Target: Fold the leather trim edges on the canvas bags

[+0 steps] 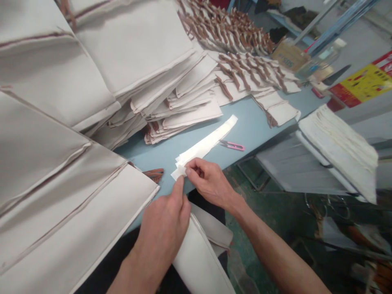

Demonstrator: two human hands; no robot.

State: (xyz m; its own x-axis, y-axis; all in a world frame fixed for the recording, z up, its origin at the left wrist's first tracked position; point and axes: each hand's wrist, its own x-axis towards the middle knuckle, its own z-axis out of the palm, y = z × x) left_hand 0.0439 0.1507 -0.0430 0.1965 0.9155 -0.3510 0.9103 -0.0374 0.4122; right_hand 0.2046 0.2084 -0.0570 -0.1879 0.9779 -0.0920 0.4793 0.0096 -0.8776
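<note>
One limp, light cloth strip (203, 146) is pinched at its near end by the left hand (162, 224) and the right hand (208, 181), best held there

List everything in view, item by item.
Fabric strip: one, white, on the table.
Thread snips: one pair, pink, beside the strip.
Table: one, pale blue, across the middle.
Canvas pieces: many, cream, stacked at left and beyond the strip.
Corded pieces: many, cream and brown, stacked at the far end.
Cardboard box: one, brown, far right.
Poster: one, yellow and red, right wall.
Left hand: one, bare, lower centre, fingers on the strip.
Right hand: one, bare, centre, fingers on the strip.
</note>
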